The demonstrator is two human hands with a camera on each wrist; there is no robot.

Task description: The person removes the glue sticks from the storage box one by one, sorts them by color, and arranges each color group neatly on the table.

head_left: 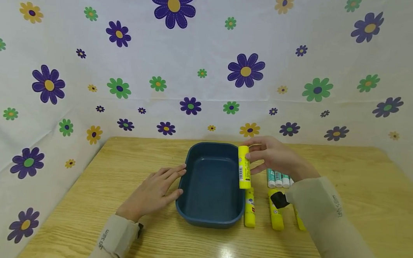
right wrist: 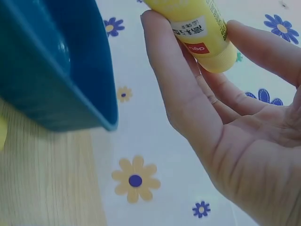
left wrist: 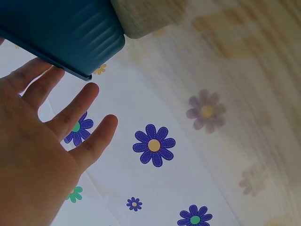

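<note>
A dark blue rectangular bin stands on the table with its inside bare. My left hand rests against its left wall, fingers fairly straight, the fingertips at the rim; the left wrist view shows the same hand beside the bin's rim. At the bin's right rim, my right hand pinches a yellow glue stick and holds it upright in the air. Close up in the right wrist view, thumb and fingers of that hand grip the glue stick near its end.
Right of the bin lie more yellow glue sticks: one close beside it, another farther right and a third partly behind the right sleeve. Several white-and-teal glue sticks lie in a row behind them. A flowered cloth hangs behind the table.
</note>
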